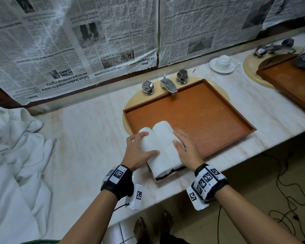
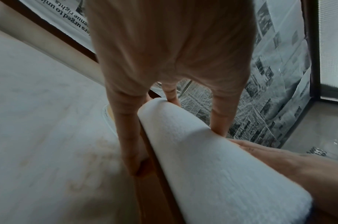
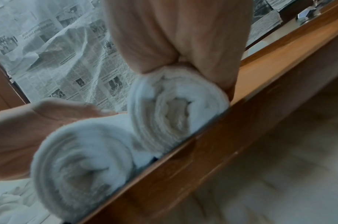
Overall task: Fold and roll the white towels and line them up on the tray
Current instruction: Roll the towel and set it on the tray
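Two rolled white towels lie side by side in the near left corner of the brown wooden tray (image 1: 201,120). My left hand (image 1: 151,143) grips the left roll (image 1: 156,164), fingers over its far side and thumb across the top. My right hand (image 1: 176,138) clasps the right roll (image 1: 163,132), thumb on top and fingers down its right side. The left wrist view shows my left hand (image 2: 193,136) straddling the left roll (image 2: 212,159). In the right wrist view, both spiral ends, right roll (image 3: 177,109) and left roll (image 3: 83,163), sit against the tray rim (image 3: 202,151).
A heap of unfolded white towels (image 1: 12,155) covers the counter's left end. The tray sits over a sink, with a faucet (image 1: 167,84) behind it. A cup and saucer (image 1: 222,63) and a second tray (image 1: 289,81) stand to the right. Newspaper covers the wall; cables (image 1: 289,191) trail on the floor.
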`<state>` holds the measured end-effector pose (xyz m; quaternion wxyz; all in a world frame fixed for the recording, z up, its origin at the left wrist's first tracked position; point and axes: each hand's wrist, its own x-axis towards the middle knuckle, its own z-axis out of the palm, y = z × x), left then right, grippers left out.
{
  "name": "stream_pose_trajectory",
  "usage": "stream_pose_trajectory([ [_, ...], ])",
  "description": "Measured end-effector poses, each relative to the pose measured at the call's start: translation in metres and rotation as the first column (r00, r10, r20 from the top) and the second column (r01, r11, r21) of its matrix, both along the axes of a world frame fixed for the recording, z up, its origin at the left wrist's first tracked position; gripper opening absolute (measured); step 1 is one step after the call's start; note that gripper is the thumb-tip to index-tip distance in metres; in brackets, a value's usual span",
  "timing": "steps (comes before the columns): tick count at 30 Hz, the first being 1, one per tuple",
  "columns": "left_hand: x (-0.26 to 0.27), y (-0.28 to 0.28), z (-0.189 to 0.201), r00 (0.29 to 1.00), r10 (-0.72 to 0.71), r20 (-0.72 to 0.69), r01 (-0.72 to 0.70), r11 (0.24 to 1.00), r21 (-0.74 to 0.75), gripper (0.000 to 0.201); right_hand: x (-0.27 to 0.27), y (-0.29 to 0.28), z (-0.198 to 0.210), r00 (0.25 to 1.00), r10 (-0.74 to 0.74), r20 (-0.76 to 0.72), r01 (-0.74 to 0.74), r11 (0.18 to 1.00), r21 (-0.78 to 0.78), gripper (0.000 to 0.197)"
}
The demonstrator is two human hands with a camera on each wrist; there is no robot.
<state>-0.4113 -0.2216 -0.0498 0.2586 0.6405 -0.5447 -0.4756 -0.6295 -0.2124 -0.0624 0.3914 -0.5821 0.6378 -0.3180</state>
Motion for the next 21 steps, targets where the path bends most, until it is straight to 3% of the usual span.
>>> stream_pose_trajectory([
  [13,-0.009,-0.012,0.005,0.998,0.010,-0.060,-0.008,0.999,0.038,0.066,-0.008,-0.004,-0.005,0.996,-0.078,0.030,0.078,0.997,0.008,0.036],
  [21,-0.011,-0.015,0.008,0.999,-0.009,-0.040,0.011,0.999,0.042,0.065,-0.011,-0.005,0.000,0.998,-0.054,0.025,0.053,0.997,0.059,0.040],
])
